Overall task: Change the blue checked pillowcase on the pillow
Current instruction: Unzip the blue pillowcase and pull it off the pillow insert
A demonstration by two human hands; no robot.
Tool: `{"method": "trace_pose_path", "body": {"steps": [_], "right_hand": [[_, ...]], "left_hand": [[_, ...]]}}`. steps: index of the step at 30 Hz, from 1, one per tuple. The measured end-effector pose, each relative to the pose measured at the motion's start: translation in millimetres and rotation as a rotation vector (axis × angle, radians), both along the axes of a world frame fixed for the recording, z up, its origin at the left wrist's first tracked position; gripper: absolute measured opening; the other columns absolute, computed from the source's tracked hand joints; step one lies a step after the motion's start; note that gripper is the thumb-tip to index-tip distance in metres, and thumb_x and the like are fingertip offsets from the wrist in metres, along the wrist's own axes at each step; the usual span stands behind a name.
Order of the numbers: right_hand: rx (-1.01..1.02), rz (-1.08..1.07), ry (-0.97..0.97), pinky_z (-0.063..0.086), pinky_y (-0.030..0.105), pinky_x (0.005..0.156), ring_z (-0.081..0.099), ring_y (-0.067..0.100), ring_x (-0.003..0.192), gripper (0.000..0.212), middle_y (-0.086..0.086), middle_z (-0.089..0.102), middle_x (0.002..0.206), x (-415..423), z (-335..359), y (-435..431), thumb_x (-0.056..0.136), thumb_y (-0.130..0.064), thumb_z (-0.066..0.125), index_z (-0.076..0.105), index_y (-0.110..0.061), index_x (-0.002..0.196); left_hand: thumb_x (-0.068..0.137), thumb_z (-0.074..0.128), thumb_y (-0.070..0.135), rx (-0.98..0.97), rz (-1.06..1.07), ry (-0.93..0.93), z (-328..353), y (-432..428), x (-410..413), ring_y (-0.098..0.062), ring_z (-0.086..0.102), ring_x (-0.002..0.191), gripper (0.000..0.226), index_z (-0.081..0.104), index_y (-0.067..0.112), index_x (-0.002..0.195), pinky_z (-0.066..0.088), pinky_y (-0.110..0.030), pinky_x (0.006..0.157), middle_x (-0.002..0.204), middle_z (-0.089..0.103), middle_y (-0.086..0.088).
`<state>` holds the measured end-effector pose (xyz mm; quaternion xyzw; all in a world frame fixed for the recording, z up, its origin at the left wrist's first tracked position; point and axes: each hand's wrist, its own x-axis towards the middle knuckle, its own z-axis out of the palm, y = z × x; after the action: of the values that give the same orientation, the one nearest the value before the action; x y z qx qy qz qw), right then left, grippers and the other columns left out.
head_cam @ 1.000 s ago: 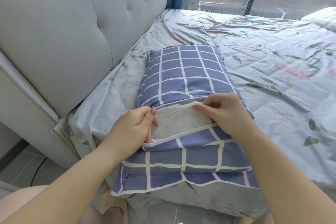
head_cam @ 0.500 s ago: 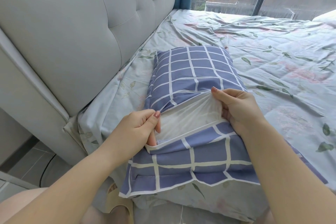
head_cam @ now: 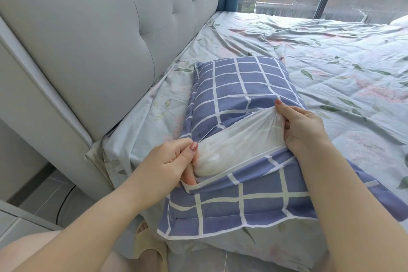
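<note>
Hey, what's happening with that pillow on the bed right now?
A person is working the blue checked pillowcase open on a white pillow, which lies on the floral bed sheet. The left hand grips the pillowcase's edge at the opening; the right hand pinches the exposed pillow fabric. Most of the pillow is inside the case.

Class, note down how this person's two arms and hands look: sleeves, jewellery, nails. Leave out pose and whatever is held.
The left forearm and right forearm are bare to the frame's edge: no sleeves show. The left hand and right hand carry no visible rings, watch or bracelets. The fingernails wear dusky pink polish, plain on the left thumbnail and the right index fingernail.
</note>
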<state>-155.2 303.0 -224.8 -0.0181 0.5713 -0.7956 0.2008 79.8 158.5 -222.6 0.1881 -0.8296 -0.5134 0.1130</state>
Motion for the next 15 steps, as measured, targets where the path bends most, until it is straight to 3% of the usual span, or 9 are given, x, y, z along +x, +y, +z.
{"method": "trace_pose_path", "body": {"steps": [4, 6, 9, 12, 15], "right_hand": [[0.083, 0.068, 0.086, 0.049, 0.038, 0.072, 0.053, 0.024, 0.065, 0.022, 0.013, 0.059, 0.070, 3.0, 1.9, 4.7, 0.083, -0.020, 0.077, 0.072, -0.010, 0.065], [0.166, 0.115, 0.161, 0.049, 0.033, 0.062, 0.051, 0.022, 0.059, 0.024, 0.012, 0.058, 0.065, 9.5, 5.7, 9.5, 0.082, -0.026, 0.078, 0.071, -0.010, 0.065], [0.412, 0.087, 0.420, 0.034, 0.022, 0.047, 0.038, 0.012, 0.044, 0.031, -0.004, 0.046, 0.051, 25.7, 15.3, 20.0, 0.079, -0.037, 0.080, 0.067, -0.013, 0.064], [0.374, -0.022, 0.682, 0.037, 0.021, 0.055, 0.046, 0.007, 0.050, 0.025, -0.012, 0.056, 0.052, 47.5, 30.0, 26.9, 0.078, -0.035, 0.080, 0.069, -0.015, 0.068], [0.348, 0.170, 0.864, 0.046, 0.022, 0.059, 0.057, 0.010, 0.062, 0.025, -0.005, 0.068, 0.068, 72.5, 43.5, 27.8, 0.071, -0.039, 0.080, 0.072, -0.017, 0.077]], "left_hand": [[0.092, 0.037, 0.043, 0.055, 0.034, 0.093, 3.5, 0.2, 2.1, -0.010, 0.060, 0.055, 0.048, 0.055, 0.001, 0.079, 0.046, -0.019, 0.056, 0.058, 0.067, -0.008], [0.093, 0.038, 0.040, 0.125, 0.060, 0.142, 4.2, -0.3, 2.5, -0.013, 0.063, 0.057, 0.044, 0.056, 0.002, 0.079, 0.047, -0.020, 0.056, 0.061, 0.069, -0.010], [0.092, 0.039, 0.040, 0.157, 0.075, 0.176, 5.3, 2.4, 2.7, -0.015, 0.065, 0.060, 0.042, 0.056, 0.004, 0.079, 0.049, -0.021, 0.057, 0.063, 0.070, -0.011], [0.091, 0.040, 0.040, 0.119, 0.064, 0.179, 5.0, 7.5, 1.4, -0.015, 0.065, 0.060, 0.044, 0.056, 0.002, 0.077, 0.050, -0.025, 0.061, 0.062, 0.069, -0.008], [0.092, 0.043, 0.040, 0.119, 0.072, 0.193, 4.6, 9.2, -1.0, -0.014, 0.064, 0.060, 0.042, 0.056, 0.004, 0.074, 0.049, -0.025, 0.062, 0.061, 0.068, -0.008]]}}
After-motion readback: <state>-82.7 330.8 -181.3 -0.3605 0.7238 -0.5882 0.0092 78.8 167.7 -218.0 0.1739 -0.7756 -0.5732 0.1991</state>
